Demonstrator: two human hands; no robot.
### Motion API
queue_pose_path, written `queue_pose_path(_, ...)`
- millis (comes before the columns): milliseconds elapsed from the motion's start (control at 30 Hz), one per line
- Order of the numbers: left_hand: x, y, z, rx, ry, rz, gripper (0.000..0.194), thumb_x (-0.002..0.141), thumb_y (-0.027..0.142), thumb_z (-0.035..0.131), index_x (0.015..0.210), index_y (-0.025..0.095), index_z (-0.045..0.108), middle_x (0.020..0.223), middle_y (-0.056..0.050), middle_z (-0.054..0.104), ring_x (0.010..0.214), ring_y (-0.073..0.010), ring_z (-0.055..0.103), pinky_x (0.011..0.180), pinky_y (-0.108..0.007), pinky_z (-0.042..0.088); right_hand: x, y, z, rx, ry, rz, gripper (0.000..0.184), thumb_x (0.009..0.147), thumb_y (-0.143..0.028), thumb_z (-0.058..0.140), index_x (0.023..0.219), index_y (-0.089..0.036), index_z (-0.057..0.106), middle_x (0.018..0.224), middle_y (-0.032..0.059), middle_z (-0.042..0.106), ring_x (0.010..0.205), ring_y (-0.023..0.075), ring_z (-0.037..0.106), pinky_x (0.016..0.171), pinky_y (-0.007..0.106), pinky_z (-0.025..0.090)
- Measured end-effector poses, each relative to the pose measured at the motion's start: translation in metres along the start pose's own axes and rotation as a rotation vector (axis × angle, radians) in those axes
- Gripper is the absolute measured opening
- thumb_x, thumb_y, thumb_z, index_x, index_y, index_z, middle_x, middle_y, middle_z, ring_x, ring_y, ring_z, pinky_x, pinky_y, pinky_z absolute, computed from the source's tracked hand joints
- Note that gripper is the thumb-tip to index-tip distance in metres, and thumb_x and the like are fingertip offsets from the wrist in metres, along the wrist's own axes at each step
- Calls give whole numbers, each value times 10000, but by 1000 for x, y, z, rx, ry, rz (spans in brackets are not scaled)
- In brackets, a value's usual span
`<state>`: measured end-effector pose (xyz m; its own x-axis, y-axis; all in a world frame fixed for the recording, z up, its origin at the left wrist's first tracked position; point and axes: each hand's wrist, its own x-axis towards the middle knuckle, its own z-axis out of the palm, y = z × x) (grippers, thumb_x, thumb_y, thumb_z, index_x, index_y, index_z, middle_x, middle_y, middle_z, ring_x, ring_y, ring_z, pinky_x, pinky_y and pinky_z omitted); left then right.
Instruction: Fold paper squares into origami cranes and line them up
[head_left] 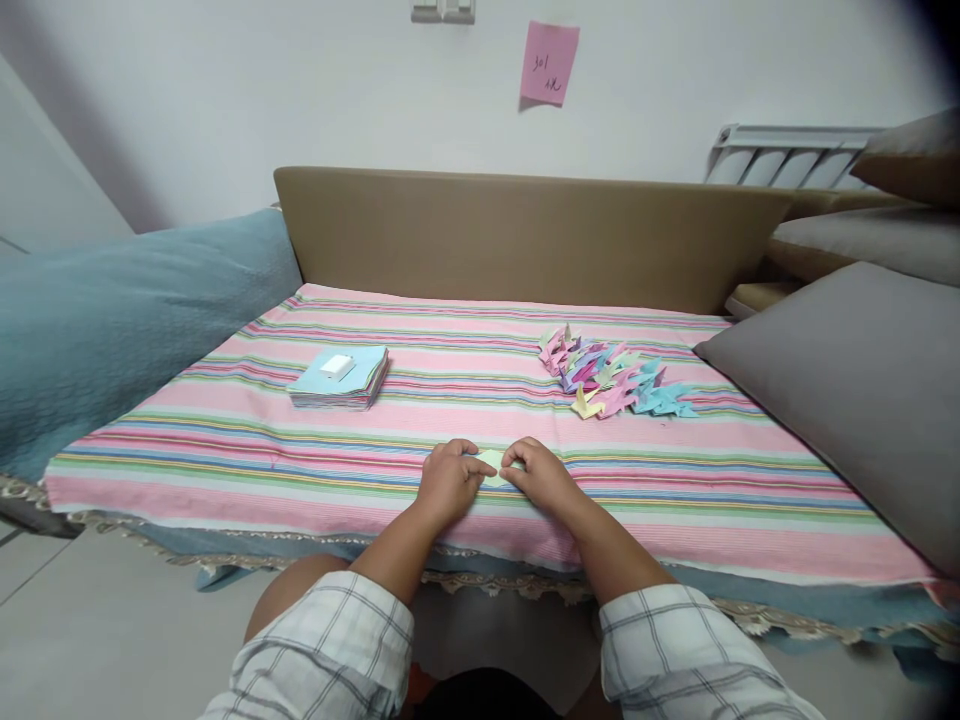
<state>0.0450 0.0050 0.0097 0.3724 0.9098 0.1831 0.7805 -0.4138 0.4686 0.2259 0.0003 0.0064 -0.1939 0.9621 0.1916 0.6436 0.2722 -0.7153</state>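
"Pink striped cloth (247,480) covers a sofa (532,240). What lies nearest?"

"Pale green paper (492,458), on the cloth near its front edge, between two hands. The right hand (546,480) pinches one side of it, thumb and fingertip together; the left hand (446,482) rests its thumb on it, but I cannot tell whether it grips."

"Beyond them?"

"Folded paper figures (600,378) rightward, a paper stack (367,368) leftward."

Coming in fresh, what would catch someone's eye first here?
Probably the colourful heap of folded paper birds, right of centre on the striped cloth. Next, the left hand and right hand, both at a pale green paper near the front edge. Then the pink note on the wall.
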Motion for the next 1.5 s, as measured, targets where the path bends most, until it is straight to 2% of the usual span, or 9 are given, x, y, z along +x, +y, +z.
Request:
queue_pose_path(267, -3, 6, -1, 95, -6, 18, 260, 823, 220, 547, 953, 370, 715, 1134, -34, 573, 1036, -246, 494, 895, -431, 401, 0, 5, -4, 24, -46, -10, 166, 704, -48, 584, 773, -188, 637, 862, 27, 568, 823, 156, 548, 751, 289, 429)
queue_pose_path(567, -10, 2, 0, 182, 40, 168, 255, 814, 201, 571, 930, 372, 721, 1201, -29, 542, 1075, -248, 450, 924, -431, 370, 0, 5, -5, 14, -50, -9, 150, 713, -67, 584, 778, -191, 639, 865, 28, 568, 795, 150, 548, 723, 278, 434)
queue_pose_path(733, -12, 9, -5, 207, 53, 174, 205, 810, 243, 594, 900, 364, 733, 1188, -46, 560, 1064, -271, 450, 904, -447, 371, 0, 4, -5, 22, -44, -8, 156, 713, -65, 586, 776, -194, 646, 876, 29, 572, 787, 150, 551, 717, 277, 438)
queue_pose_path(1033, -12, 6, -11, 256, -28, 165, 258, 826, 218, 547, 954, 358, 721, 1114, -53, 581, 993, -246, 480, 868, -408, 393, 0, 6, -4, 22, -44, -32, 160, 721, -61, 586, 770, -199, 651, 879, 31, 581, 814, 156, 556, 745, 287, 439)
queue_pose_path(1200, -14, 4, -13, 310, -20, 195, 275, 802, 172, 523, 913, 300, 740, 1101, -67, 581, 968, -243, 486, 842, -387, 414, 0, 5, -4, 12, -49, -24, 157, 722, -63, 592, 784, -194, 651, 887, 35, 580, 821, 158, 559, 764, 295, 444)
queue_pose_path(1333, -14, 9, -12, 289, 19, 196, 234, 742, 167, 564, 866, 256, 741, 1078, -69, 591, 948, -237, 502, 842, -382, 416, -1, 6, -3, 4, -45, -47, 167, 730, -61, 579, 800, -191, 656, 905, 45, 587, 853, 166, 563, 793, 313, 450)
queue_pose_path(1433, -13, 12, -9, 242, 73, 169, 156, 756, 251, 580, 782, 226, 732, 1042, -64, 605, 929, -229, 515, 833, -375, 410, -2, 6, -3, -26, -42, -86, 194, 738, -49, 558, 820, -190, 664, 914, 53, 599, 891, 174, 565, 828, 323, 447)
queue_pose_path(1500, -11, 13, -6, 205, 103, 133, 187, 783, 319, 573, 722, 217, 718, 1013, -58, 620, 913, -223, 522, 817, -371, 403, -3, 5, -3, -57, -34, -106, 200, 745, -52, 551, 835, -187, 667, 922, 59, 605, 903, 178, 565, 837, 327, 447)
